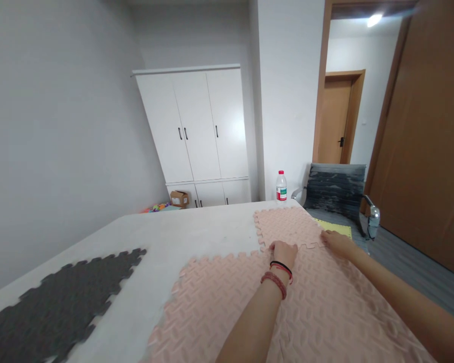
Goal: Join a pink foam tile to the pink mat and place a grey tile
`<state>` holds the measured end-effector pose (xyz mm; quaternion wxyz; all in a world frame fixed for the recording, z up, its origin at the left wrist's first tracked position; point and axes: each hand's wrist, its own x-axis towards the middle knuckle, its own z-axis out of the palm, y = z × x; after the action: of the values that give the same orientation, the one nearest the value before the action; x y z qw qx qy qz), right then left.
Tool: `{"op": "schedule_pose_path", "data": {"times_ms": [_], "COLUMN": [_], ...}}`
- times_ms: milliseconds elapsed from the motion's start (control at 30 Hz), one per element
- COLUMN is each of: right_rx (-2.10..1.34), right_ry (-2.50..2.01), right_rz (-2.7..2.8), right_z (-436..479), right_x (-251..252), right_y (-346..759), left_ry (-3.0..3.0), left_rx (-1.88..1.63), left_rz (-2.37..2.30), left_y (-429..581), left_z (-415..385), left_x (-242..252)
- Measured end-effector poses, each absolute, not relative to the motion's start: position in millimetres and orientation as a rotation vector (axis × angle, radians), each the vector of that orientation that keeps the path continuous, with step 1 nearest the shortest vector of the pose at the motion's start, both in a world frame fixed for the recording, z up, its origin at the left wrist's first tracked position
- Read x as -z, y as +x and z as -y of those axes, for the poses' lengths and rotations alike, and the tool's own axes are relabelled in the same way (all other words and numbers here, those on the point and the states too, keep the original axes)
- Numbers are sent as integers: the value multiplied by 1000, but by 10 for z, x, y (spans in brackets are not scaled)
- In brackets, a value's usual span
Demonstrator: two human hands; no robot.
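Note:
Pink interlocking foam mats lie on a white table (174, 237). A large pink mat (219, 307) covers the near right part, and a smaller pink mat (283, 224) adjoins it at the far end. My left hand (283, 252), with red and black bracelets on the wrist, presses down on the toothed seam between the two mats, fingers curled. My right hand (335, 241) rests on the same seam near the table's right edge, fingers bent downward against the mat. Neither hand lifts anything.
A dark grey foam mat (60, 302) lies at the table's near left. A plastic bottle (281, 186) stands at the far edge. An office chair (336, 196) holding a yellow mat (335, 228) sits beyond the right corner. White wardrobe (196, 131) behind.

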<state>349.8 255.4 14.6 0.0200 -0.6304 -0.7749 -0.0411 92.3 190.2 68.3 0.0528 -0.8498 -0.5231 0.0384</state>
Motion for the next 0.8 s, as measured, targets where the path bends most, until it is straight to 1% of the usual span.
{"op": "schedule_pose_path", "data": {"times_ms": [100,200,300,367,467,633,733,800], "right_rx": [263,361,423,443,454,446,436,432], "right_ry": [-2076,-2133,-2139,-2139,-2136,-2117,-2121,-2128], "right_rz": [2363,2334,2330,2331,2330,2321,2310,2306], "right_z": [-2502,-2435,-2397,-2397,-2426,-2488,-2514,-2526], "right_x": [-149,-151,-145,-131,-94,-25,3,13], "right_y": [3295,3184,3181,3207,3242,3263,3267,3271], "left_ry": [-2700,-2814,-2822,-2738,-2492,-1810,-1526,-1451], "left_rx": [-6,178,393,475,422,152,60,56], "left_rz": [1574,1586,1711,1867,2196,2652,2799,2844], "left_y": [736,316,-359,-939,-1934,-3482,-4084,-4315], "left_z": [-1845,-1766,-1617,-1449,-1072,-266,103,226], "left_x": [-743,-832,-934,-1005,-1096,-1097,-952,-811]}}
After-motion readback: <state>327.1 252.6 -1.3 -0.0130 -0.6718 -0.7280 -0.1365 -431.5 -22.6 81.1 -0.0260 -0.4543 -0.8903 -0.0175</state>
